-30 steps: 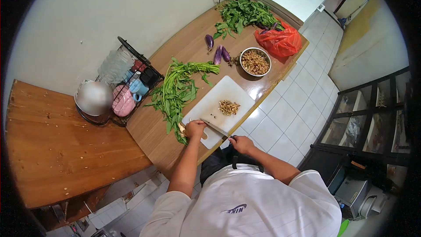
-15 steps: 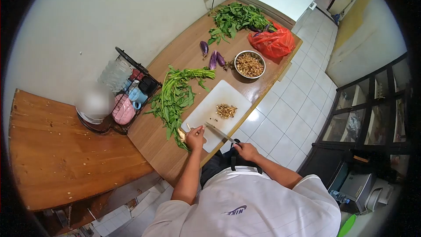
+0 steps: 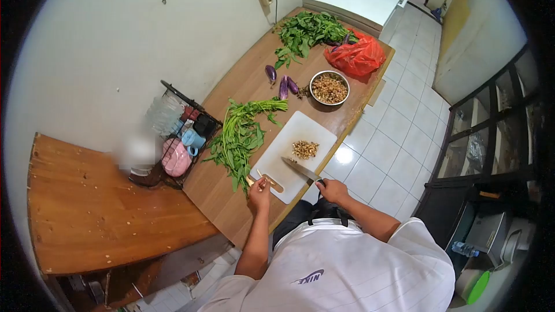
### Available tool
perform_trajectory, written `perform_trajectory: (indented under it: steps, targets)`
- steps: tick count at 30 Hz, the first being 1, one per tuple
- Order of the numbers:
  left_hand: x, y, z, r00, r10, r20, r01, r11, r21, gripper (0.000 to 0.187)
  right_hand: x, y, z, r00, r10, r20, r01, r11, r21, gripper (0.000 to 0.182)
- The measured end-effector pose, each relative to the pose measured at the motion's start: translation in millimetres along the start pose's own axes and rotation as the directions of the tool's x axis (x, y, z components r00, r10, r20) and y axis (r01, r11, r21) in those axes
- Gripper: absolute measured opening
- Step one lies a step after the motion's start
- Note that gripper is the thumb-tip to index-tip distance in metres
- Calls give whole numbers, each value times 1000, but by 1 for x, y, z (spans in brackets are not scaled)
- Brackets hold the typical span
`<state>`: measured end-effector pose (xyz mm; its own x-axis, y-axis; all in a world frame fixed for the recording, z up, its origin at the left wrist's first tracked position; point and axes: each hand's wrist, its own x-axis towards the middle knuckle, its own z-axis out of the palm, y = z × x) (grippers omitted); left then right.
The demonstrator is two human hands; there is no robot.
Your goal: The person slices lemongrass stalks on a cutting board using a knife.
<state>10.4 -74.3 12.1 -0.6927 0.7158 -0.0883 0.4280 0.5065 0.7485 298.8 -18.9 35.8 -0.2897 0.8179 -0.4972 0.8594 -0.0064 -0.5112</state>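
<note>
My right hand (image 3: 333, 189) is closed around the handle of a kitchen knife (image 3: 300, 168). Its blade lies over the white cutting board (image 3: 298, 126), pointing left. Just beyond the blade is a small heap of chopped brown-and-pale pieces (image 3: 304, 149). At the board's near left corner, beside its handle slot, my left hand (image 3: 259, 192) pinches a small pale strip whose exact kind I cannot make out. Leafy green stems (image 3: 237, 138) lie along the board's left side.
Beyond the board stand a metal bowl (image 3: 329, 103) of chopped pieces and several purple eggplants (image 3: 270, 73). More greens (image 3: 306, 34) and a red plastic bag (image 3: 358, 58) lie at the far end. A dish rack (image 3: 214, 124) with cups is at the left.
The view has shifted, so the table appears lower and further right. The knife's blade now shows broader, nearer the chopped heap. My left hand still pinches the pale strip by the board's corner.
</note>
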Motion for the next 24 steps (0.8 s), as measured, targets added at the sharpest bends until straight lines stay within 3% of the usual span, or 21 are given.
perform_trajectory:
  steps: [1, 2, 3, 6, 9, 13, 14, 15, 18, 24]
  targets:
    - [4, 7, 6, 999, 16, 49, -6, 980, -197, 41, -5, -1, -4, 999, -16, -34, 15, 999, -42, 59]
    - [8, 14, 10, 994, -15, 112, 29, 992, -123, 69, -11, -2, -7, 999, -2, -49, 0, 999, -45, 54]
    - [11, 30, 15, 992, 0, 127, 16, 992, -129, 69, -18, -5, -11, 998, 13, -65, -15, 999, -41, 54]
    - [17, 83, 32, 940, -155, 304, 76, 963, 257, 116, -35, -13, -13, 984, 25, -179, -35, 998, -52, 46]
    - [23, 109, 50, 935, -147, 322, 28, 937, 347, 117, -51, -21, -14, 966, 68, -251, -82, 996, -47, 45]
    - [45, 117, 71, 945, -96, 313, -21, 936, 352, 101, -66, -17, -12, 945, 81, -317, -94, 995, -24, 45]
    - [47, 118, 73, 957, -54, 283, -38, 951, 307, 74, -69, -14, -7, 934, 83, -347, -93, 996, -12, 45]
    - [51, 117, 74, 954, -47, 297, -49, 950, 307, 74, -73, -14, -5, 923, 87, -375, -94, 996, 1, 46]
    - [68, 109, 75, 941, 139, 310, -218, 946, 239, 26, -79, -15, 2, 943, 132, -305, -132, 991, 23, 47]
    - [74, 73, 37, 956, 161, 243, -206, 963, 172, 19, -56, -30, 26, 994, 100, -32, -98, 994, 57, 57]
